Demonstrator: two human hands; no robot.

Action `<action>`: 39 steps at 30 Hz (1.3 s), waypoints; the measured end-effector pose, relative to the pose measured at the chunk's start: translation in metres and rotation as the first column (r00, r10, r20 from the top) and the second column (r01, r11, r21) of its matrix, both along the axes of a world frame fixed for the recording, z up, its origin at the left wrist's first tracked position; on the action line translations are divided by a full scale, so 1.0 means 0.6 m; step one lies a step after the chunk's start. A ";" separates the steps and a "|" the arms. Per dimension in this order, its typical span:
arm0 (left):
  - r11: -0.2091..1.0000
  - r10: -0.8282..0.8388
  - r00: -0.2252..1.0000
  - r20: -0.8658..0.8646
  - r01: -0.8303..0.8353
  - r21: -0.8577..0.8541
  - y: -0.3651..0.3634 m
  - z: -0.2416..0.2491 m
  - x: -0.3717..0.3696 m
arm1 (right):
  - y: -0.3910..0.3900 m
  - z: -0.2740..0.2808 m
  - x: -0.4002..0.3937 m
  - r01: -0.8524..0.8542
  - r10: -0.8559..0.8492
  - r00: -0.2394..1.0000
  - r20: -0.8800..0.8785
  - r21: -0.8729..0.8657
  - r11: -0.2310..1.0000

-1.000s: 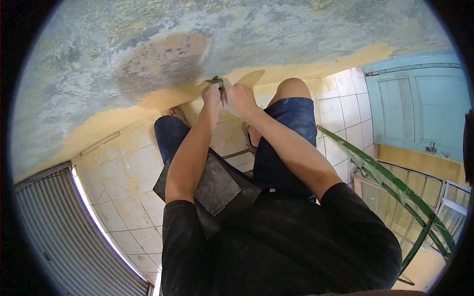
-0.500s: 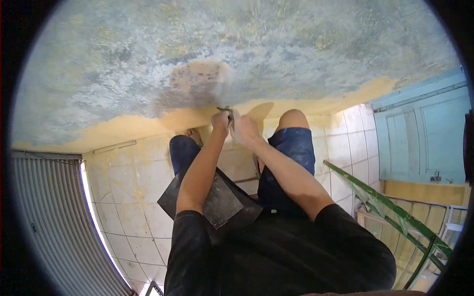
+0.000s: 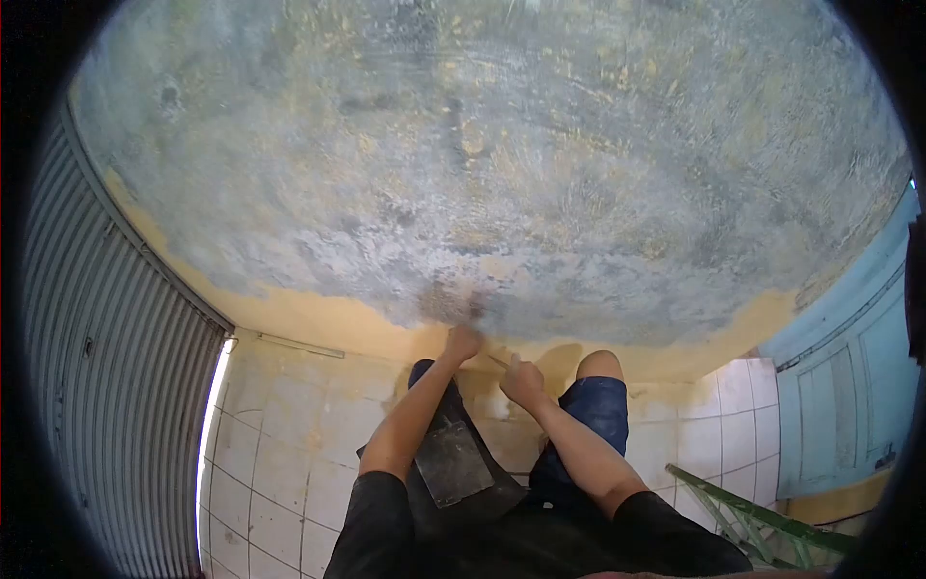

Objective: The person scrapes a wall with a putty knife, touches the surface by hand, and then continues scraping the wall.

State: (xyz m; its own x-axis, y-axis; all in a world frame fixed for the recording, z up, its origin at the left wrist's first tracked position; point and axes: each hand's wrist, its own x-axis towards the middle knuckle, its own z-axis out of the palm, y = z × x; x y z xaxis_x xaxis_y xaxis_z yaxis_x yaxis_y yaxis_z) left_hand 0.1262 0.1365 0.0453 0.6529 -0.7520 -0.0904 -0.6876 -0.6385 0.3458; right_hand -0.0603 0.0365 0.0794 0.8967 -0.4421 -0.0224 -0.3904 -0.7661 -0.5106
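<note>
My left hand (image 3: 465,343) is raised at the lower part of the wall (image 3: 540,174), near a dark damp-looking patch (image 3: 451,303). Its fingers are blurred, so what they hold, if anything, does not show. Lower and to the right, my right hand (image 3: 523,380) is closed on a thin tool (image 3: 497,361) whose narrow end points up and left; its exact kind is too small to make out. A worn dark-grey rectangular sheet (image 3: 453,467) lies across my lap, over a larger black piece.
Patchy grey coating covers the wall above a yellow-painted strip (image 3: 309,317). A corrugated metal shutter (image 3: 125,357) stands left, a light-blue door (image 3: 839,405) right. Stained white tiles (image 3: 280,454) form the floor. A green metal frame (image 3: 752,507) stands at lower right.
My hands have parted from where they met around the tool. The left has gone up toward the wall; the right keeps the tool. My view has tilted up, showing more wall.
</note>
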 end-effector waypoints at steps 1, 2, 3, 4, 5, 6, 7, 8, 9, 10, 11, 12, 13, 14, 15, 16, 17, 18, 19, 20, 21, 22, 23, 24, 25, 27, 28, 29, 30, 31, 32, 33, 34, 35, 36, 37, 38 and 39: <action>0.999 0.037 0.998 0.047 -0.035 -0.032 0.024 0.048 -0.007 | 0.000 -0.002 -0.004 -0.024 0.024 1.000 -0.005 -0.012 1.000; 0.999 0.043 0.997 0.058 -0.042 -0.029 0.045 0.052 0.002 | 0.002 0.003 -0.009 -0.031 0.031 1.000 0.006 -0.009 0.999; 0.992 0.094 0.995 0.036 -0.091 -0.088 0.066 0.057 0.015 | 0.003 0.009 -0.010 -0.054 0.052 0.997 -0.051 -0.027 0.998; 0.980 0.143 0.990 0.008 -0.140 -0.144 0.081 0.059 0.022 | 0.006 0.013 -0.011 -0.077 0.072 0.991 -0.111 -0.042 0.996; 0.979 0.150 0.989 0.012 -0.147 -0.139 0.094 0.055 0.020 | 0.007 0.015 -0.012 -0.084 0.080 0.991 -0.107 -0.036 0.996; 0.917 0.214 0.972 -0.098 -0.234 -0.324 0.108 0.061 0.010 | 0.006 0.015 -0.010 -0.116 0.108 0.976 -0.191 -0.036 0.993; 0.810 0.253 0.942 -0.219 -0.330 -0.484 0.121 0.063 -0.003 | 0.006 0.012 -0.011 -0.150 0.135 0.951 -0.279 -0.033 0.988; 0.810 0.262 0.939 -0.222 -0.339 -0.479 0.132 0.067 -0.011 | 0.006 0.009 -0.010 -0.158 0.144 0.949 -0.282 -0.028 0.987; 0.792 0.315 0.912 -0.263 -0.405 -0.457 0.142 0.069 -0.015 | 0.008 0.009 -0.008 -0.163 0.147 0.935 -0.323 -0.021 0.986; 0.771 0.366 0.880 -0.302 -0.469 -0.431 0.150 0.071 -0.016 | 0.010 0.008 -0.007 -0.165 0.149 0.919 -0.365 -0.014 0.986; 0.771 0.371 0.876 -0.308 -0.476 -0.423 0.153 0.073 -0.016 | 0.010 0.006 -0.008 -0.169 0.154 0.915 -0.373 -0.007 0.986; 0.754 0.398 0.863 -0.311 -0.501 -0.425 0.157 0.073 -0.016 | 0.015 0.022 -0.015 -0.193 0.172 0.904 -0.392 -0.015 0.981; 0.735 0.426 0.849 -0.312 -0.526 -0.428 0.160 0.072 -0.014 | 0.016 0.029 -0.015 -0.217 0.189 0.893 -0.409 -0.023 0.976; 0.775 0.431 0.872 -0.231 -0.489 -0.401 0.167 0.070 -0.014 | 0.018 0.035 -0.014 -0.222 0.196 0.887 -0.417 -0.016 0.975; 0.776 0.435 0.868 -0.238 -0.496 -0.390 0.171 0.071 -0.014 | 0.017 0.035 -0.015 -0.239 0.212 0.898 -0.385 -0.023 0.971; 0.784 0.428 0.875 -0.224 -0.483 -0.390 0.174 0.073 -0.014 | 0.016 0.032 -0.017 -0.251 0.226 0.908 -0.354 -0.027 0.967; 0.793 0.419 0.883 -0.213 -0.470 -0.389 0.175 0.073 -0.016 | 0.015 0.028 -0.018 -0.248 0.225 0.902 -0.369 -0.015 0.969; 0.797 0.415 0.882 -0.225 -0.471 -0.377 0.174 0.076 -0.013 | 0.011 0.024 -0.013 -0.289 0.264 0.887 -0.378 -0.011 0.957; 0.843 0.393 0.903 -0.174 -0.430 -0.322 0.174 0.076 -0.010 | 0.009 0.021 -0.014 -0.329 0.301 0.871 -0.389 -0.006 0.944; 0.884 0.364 0.923 -0.123 -0.384 -0.266 0.174 0.076 -0.009 | 0.007 0.017 -0.018 -0.321 0.296 0.867 -0.402 0.004 0.947; 0.889 0.356 0.925 -0.132 -0.379 -0.258 0.172 0.071 -0.008 | 0.007 0.018 -0.021 -0.354 0.321 0.866 -0.383 -0.017 0.935; 0.880 0.345 0.929 -0.131 -0.369 -0.300 0.171 0.065 -0.010 | 0.006 0.023 -0.024 -0.387 0.347 0.864 -0.366 -0.041 0.921; 0.869 0.335 0.934 -0.128 -0.358 -0.342 0.171 0.060 -0.008 | 0.006 0.028 -0.021 -0.380 0.341 0.863 -0.373 -0.033 0.924; 0.873 0.328 0.935 -0.137 -0.355 -0.334 0.171 0.058 -0.005 | 0.008 0.038 -0.020 -0.374 0.331 0.849 -0.411 -0.026 0.927; 0.899 0.322 0.936 -0.143 -0.350 -0.263 0.169 0.059 -0.002 | 0.008 0.045 -0.021 -0.368 0.321 0.835 -0.448 -0.019 0.930; 0.937 0.310 0.939 -0.151 -0.329 -0.121 0.164 0.060 0.005 | 0.005 0.057 -0.028 -0.362 0.317 0.857 -0.405 -0.037 0.931; 0.939 0.303 0.940 -0.159 -0.322 -0.117 0.163 0.057 0.006 | 0.002 0.060 -0.030 -0.363 0.320 0.879 -0.354 -0.061 0.930; 0.939 0.288 0.938 -0.192 -0.316 -0.138 0.161 0.054 0.006 | -0.002 0.062 -0.029 -0.356 0.313 0.879 -0.360 -0.057 0.933; 0.937 0.273 0.935 -0.225 -0.311 -0.157 0.157 0.058 0.003 | -0.006 0.059 -0.028 -0.343 0.300 0.888 -0.348 -0.068 0.937; 0.940 0.265 0.936 -0.232 -0.304 -0.153 0.152 0.062 0.003 | -0.011 0.057 -0.028 -0.330 0.287 0.898 -0.334 -0.078 0.941; 0.964 0.222 0.952 -0.210 -0.246 -0.097 0.147 0.067 0.005 | -0.015 0.055 -0.030 -0.322 0.280 0.897 -0.341 -0.072 0.944; 0.982 0.175 0.966 -0.191 -0.186 -0.040 0.143 0.063 0.005 | -0.020 0.054 -0.034 -0.318 0.280 0.913 -0.296 -0.085 0.944; 0.984 0.166 0.966 -0.198 -0.176 -0.035 0.141 0.054 0.005 | -0.024 0.053 -0.037 -0.312 0.280 0.927 -0.249 -0.099 0.945; 0.985 0.135 0.978 -0.161 -0.150 -0.086 0.139 0.047 0.004 | -0.030 0.052 -0.039 -0.303 0.271 0.928 -0.256 -0.093 0.949; 0.983 0.105 0.987 -0.122 -0.122 -0.136 0.133 0.052 -0.003 | -0.036 0.052 -0.040 -0.311 0.280 0.911 -0.303 -0.058 0.949; 0.985 0.096 0.987 -0.127 -0.113 -0.132 0.127 0.056 -0.010 | -0.041 0.052 -0.041 -0.318 0.292 0.891 -0.348 -0.021 0.948; 0.971 0.120 0.991 -0.053 -0.128 -0.201 0.120 0.061 -0.017 | -0.043 0.050 -0.043 -0.309 0.284 0.892 -0.352 -0.015 0.951; 0.953 0.147 0.989 0.020 -0.136 -0.270 0.110 0.081 -0.030 | -0.045 0.046 -0.045 -0.306 0.282 0.893 -0.351 -0.013 0.952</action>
